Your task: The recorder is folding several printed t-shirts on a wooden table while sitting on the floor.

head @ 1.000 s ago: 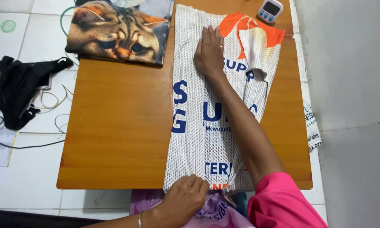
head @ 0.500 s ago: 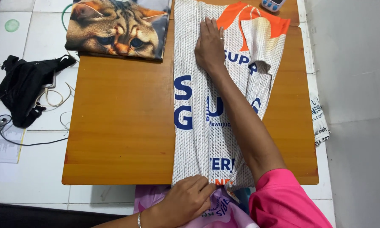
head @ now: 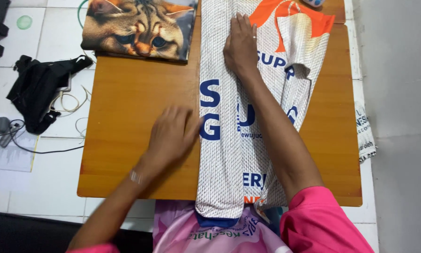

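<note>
- Head view: a white jersey point(head: 229, 154) with blue lettering and an orange collar lies folded into a long strip down the middle of the wooden table point(head: 131, 93), its lower hem hanging just over the near edge.
- The right hand point(head: 241, 47) lies flat and open on the upper part of the jersey, just left of the orange collar, palm down and grasping nothing; it pins the cloth.
- The left hand point(head: 170, 136) is blurred, open with fingers spread, on the table at the jersey's left folded edge; its fingertips touch or nearly touch the cloth, and it holds nothing.
- Judged from this, the step is smoothing the long fold. It would go well with the right palm pressing firmly while the left hand sweeps flat along the edge, so the crease lies straight and the loose right sleeve does not bunch.
- A cat-print cloth point(head: 140, 28) lies at the table's far left corner, well apart from the jersey.
- A black bag point(head: 37, 89) and cables lie on the tiled floor to the left.
</note>
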